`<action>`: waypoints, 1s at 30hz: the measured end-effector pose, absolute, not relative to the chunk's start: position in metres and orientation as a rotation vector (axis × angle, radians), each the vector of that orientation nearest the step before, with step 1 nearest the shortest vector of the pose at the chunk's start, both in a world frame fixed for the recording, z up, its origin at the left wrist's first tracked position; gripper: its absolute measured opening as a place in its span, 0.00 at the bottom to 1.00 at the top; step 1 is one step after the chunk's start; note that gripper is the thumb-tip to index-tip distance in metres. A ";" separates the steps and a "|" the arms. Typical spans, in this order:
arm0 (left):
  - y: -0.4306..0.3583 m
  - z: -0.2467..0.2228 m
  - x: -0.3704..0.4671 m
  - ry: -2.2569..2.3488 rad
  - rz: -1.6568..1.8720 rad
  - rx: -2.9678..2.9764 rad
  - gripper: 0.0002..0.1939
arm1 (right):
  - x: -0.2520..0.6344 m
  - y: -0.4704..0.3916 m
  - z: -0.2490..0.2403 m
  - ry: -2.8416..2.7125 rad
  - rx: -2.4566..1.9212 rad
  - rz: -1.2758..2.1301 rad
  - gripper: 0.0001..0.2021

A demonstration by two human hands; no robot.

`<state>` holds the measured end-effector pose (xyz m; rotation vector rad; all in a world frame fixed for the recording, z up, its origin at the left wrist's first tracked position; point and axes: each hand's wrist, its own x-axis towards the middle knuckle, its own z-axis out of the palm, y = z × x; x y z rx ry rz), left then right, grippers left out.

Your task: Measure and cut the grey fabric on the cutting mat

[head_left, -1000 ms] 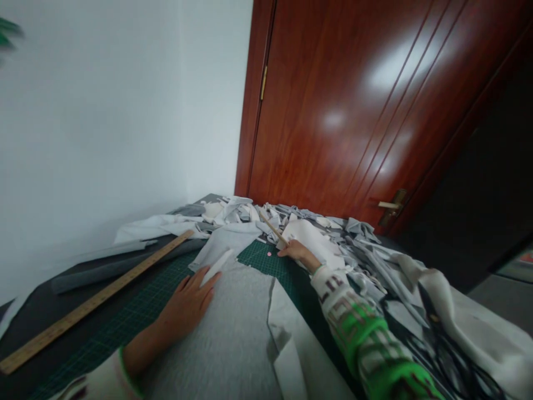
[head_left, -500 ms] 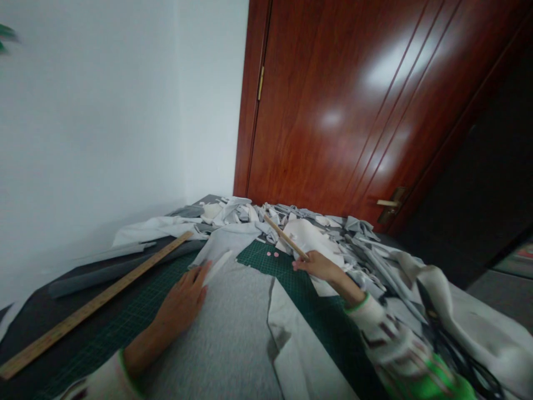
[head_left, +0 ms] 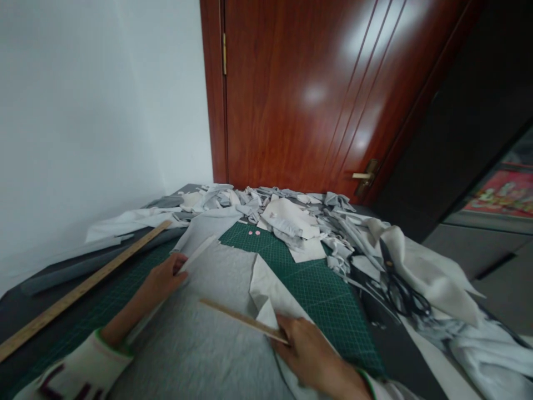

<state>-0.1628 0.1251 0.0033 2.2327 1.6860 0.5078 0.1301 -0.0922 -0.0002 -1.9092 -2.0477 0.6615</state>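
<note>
Since half a second ago, the right hand (head_left: 310, 355) has drawn back from the far scrap pile toward the near edge of the bench, bringing the short wooden ruler (head_left: 244, 320) with it. That ruler previously pointed up over the scraps; it now lies low and nearly flat across the grey fabric (head_left: 208, 339), its free end toward the left. The camera has also swung to the right, so the door handle (head_left: 363, 175) sits nearer the middle of the frame.

Head view, right hand: the grip is closed on the near end of the short wooden ruler, fingers wrapped over it. The hand rests at the folded-back white flap (head_left: 266, 289) of the fabric, touching it.

Head view, left hand (head_left: 164, 278): the hand lies flat on the grey fabric, fingers extended, grip open and holding nothing. Its fingertips touch a narrow white strip (head_left: 200, 251) at the fabric's far left corner. This hand has held about the same place on the fabric.

Surroundings: the fabric covers the near part of a green cutting mat (head_left: 316, 278). Two small pink dots (head_left: 254, 233) lie on the mat beyond the fabric. A long wooden ruler (head_left: 83, 289) lies diagonally at the left, apart from both hands. Black scissors (head_left: 400, 289) rest on white cloth at the right. The scrap pile (head_left: 291, 214) of grey and white offcuts fills the far end of the bench before the red-brown door (head_left: 300, 94).
</note>
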 end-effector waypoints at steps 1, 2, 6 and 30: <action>0.125 0.005 -0.163 1.664 0.510 2.219 0.16 | 0.137 -0.090 0.005 -2.009 -1.848 0.696 0.09; 0.124 0.006 -0.162 1.642 0.513 2.207 0.16 | 0.147 -0.088 0.011 -1.964 -1.799 0.732 0.11; 0.121 0.009 -0.160 1.587 0.528 2.196 0.17 | 0.206 -0.079 0.039 -1.751 -1.704 0.802 0.20; 0.086 -0.025 -0.180 1.706 0.486 2.636 0.22 | 0.311 -0.069 -0.016 -1.568 -2.473 0.319 0.13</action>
